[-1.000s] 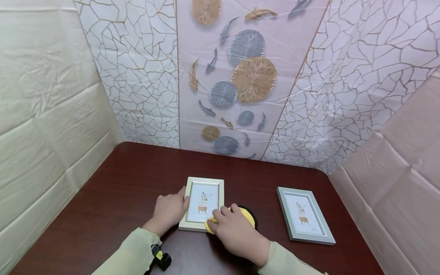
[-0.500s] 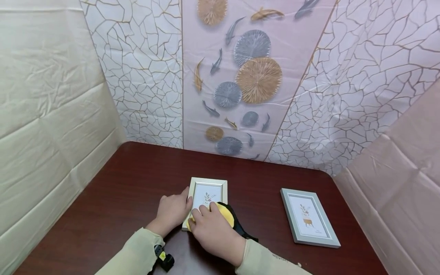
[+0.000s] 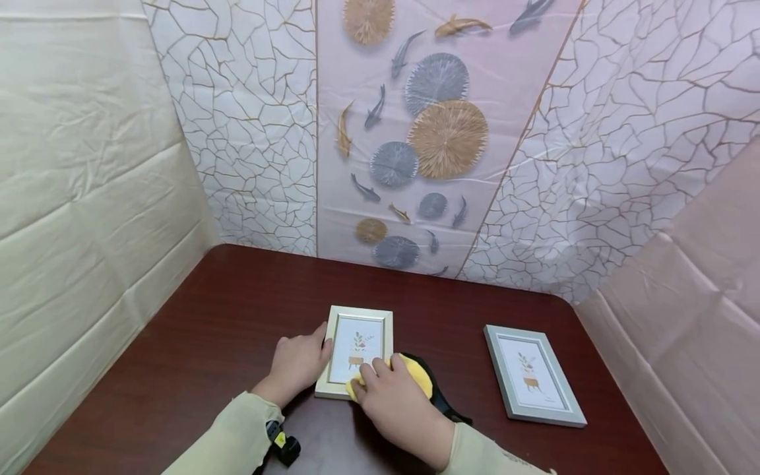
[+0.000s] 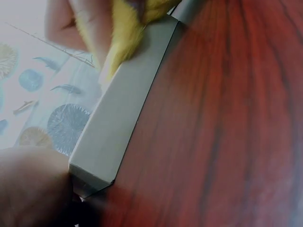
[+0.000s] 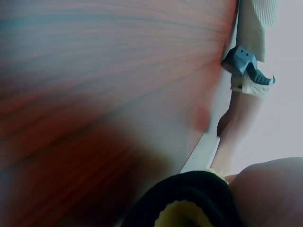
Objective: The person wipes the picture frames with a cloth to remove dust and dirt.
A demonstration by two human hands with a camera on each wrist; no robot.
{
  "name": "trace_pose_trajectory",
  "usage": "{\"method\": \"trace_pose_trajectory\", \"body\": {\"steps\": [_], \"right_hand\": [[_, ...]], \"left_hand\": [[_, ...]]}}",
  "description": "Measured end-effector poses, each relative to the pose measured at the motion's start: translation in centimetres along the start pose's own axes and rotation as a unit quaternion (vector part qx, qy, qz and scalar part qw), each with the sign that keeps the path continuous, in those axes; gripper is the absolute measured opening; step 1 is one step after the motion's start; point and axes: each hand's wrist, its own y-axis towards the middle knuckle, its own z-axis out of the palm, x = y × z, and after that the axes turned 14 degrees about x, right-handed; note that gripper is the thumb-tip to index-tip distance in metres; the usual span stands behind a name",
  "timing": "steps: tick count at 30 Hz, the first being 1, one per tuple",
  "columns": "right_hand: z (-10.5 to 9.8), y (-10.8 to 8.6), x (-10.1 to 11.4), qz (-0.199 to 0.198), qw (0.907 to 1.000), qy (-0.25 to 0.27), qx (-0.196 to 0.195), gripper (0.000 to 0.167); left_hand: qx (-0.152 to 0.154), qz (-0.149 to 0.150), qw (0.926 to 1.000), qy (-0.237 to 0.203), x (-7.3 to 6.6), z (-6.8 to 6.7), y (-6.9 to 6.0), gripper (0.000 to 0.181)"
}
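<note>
We've got the cream picture frame (image 3: pixel 388 333) face up on the dark red table (image 3: pixel 261 284), between both hands. Inside it: a white print (image 3: pixel 358 344), plant in an orange pot on legs; its lower right is covered for us by the right hand (image 3: pixel 399 410). That hand is clenched round a yellow cloth (image 3: pixel 421 377) with a black part (image 3: pixel 438 396) running toward the wrist; cloth sits on the frame's lower right corner. Left hand (image 3: pixel 297 364) is at the frame's left edge, thumb touching the border. Pinching or only touching, we can't tell; the left wrist view is too close and blurry to settle it. It does show us the near edge's side face, cloth at the far end. Second unit: grey picture frame (image 3: pixel 555 369), well apart on our right, also face up, slightly rotated, similar print (image 3: pixel 530 369) inside. Room: a wide strip of tabletop runs between the frames, more lies left of the left sleeve (image 3: pixel 228 435) and behind both frames, up to the patterned backdrop (image 3: pixel 347 185). Grey one sits nearer the right cloth wall (image 3: pixel 700 290).
</note>
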Motion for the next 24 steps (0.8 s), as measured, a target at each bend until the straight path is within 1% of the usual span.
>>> {"method": "trace_pose_trajectory", "body": {"steps": [4,7,12,16,19,24], "right_hand": [[0.8,-1.8,-1.1,0.009,0.9996,0.023,0.012,0.015],[1.4,-3.1,-1.8,0.012,0.999,0.041,0.012,0.014],[1.7,-4.3,-2.5,0.016,0.9982,0.058,0.008,0.016],[1.4,-4.4,-2.7,0.024,0.9961,0.082,0.023,0.013],[1.1,-4.0,-2.6,0.028,0.9937,0.102,0.037,0.011],[0.6,-3.0,-2.2,0.026,0.9929,0.105,0.05,0.01]], "left_hand": [[0.001,-0.001,1.0,-0.004,-0.2,-0.2,-0.1,0.052],[0.003,-0.002,1.0,-0.008,-0.3,-0.3,-0.2,0.052],[0.002,-0.005,1.0,-0.007,-0.3,-0.2,-0.2,0.052],[-0.002,0.002,1.0,-0.008,-0.4,0.1,0.0,0.052],[-0.001,0.0,1.0,-0.007,-0.2,0.3,0.2,0.052],[0.003,-0.004,1.0,-0.005,0.1,0.5,0.2,0.052]]}}
